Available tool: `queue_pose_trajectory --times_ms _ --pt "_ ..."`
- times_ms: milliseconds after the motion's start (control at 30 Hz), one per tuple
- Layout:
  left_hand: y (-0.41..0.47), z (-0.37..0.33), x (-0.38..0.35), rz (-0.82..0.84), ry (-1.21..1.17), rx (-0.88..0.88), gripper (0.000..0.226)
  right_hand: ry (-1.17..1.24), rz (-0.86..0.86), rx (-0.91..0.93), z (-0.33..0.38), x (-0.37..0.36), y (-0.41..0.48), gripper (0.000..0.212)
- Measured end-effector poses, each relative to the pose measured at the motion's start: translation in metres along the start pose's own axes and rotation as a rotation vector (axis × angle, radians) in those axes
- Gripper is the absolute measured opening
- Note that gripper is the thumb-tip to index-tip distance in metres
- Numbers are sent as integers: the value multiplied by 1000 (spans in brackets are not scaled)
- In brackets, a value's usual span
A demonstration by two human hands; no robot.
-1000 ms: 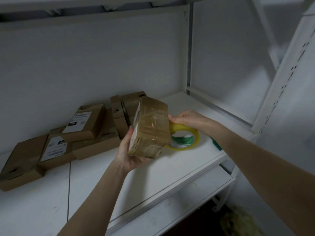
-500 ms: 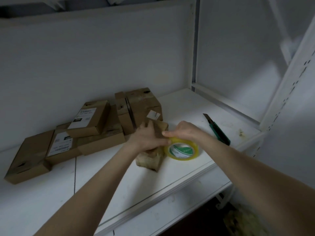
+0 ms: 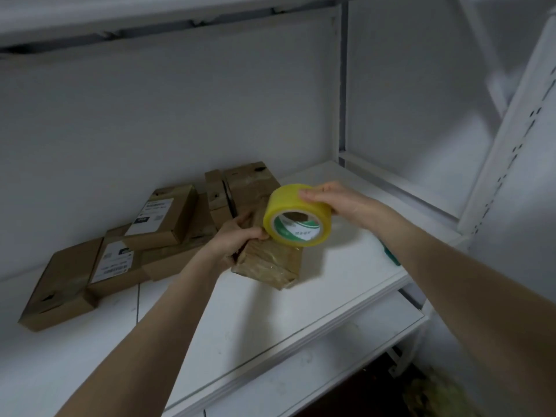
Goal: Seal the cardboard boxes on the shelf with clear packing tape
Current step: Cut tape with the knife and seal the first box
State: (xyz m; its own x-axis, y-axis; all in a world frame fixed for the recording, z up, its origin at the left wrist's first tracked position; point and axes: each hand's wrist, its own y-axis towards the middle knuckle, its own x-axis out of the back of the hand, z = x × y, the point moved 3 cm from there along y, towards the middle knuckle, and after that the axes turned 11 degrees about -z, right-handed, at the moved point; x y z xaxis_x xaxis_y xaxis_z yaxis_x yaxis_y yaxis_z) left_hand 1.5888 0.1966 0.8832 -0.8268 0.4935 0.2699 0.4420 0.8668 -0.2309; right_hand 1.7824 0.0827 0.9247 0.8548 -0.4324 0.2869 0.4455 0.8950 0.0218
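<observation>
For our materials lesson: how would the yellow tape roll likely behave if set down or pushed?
The tape roll is round, so on edge it would probably roll. The right hand holds it raised, so it seems light. Its glossy surface may be slippery.

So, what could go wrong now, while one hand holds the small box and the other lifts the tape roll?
1. The left hand grips the taped box only at one end; a pull from the tape roll in the right hand may tip or drag it.
2. A green tool lies beside the right forearm, near the shelf edge; the arm could knock it off.
3. The wrap on the box is already wrinkled; new tape may crease too.
</observation>
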Motion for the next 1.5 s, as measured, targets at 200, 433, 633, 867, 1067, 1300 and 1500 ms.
queue_pose_trajectory --times_ms 200,433,633,867,1067,1300,1500 --pt "-16 4 2 39 -281 54 119 -340 -64 143 22 15 3 47" --pt "-18 8 4 90 -361 56 99 -607 -25 41 0 25 -2 60" --pt "-12 25 -6 94 -443 97 99 -821 30 -54 -15 13 -9 57" --pt "-13 53 -12 183 -424 141 69 -958 9 -109 -36 -12 1 58" --pt "-8 28 -7 -4 604 -302 66 -881 -23 -176 -54 -20 9 71" --pt "-22 29 -49 33 1217 -298 92 -816 -42 -175 -53 -33 10 59" --pt "-18 19 -52 -104 1107 -148 98 -306 119 -261 -65 -13 -2 54"
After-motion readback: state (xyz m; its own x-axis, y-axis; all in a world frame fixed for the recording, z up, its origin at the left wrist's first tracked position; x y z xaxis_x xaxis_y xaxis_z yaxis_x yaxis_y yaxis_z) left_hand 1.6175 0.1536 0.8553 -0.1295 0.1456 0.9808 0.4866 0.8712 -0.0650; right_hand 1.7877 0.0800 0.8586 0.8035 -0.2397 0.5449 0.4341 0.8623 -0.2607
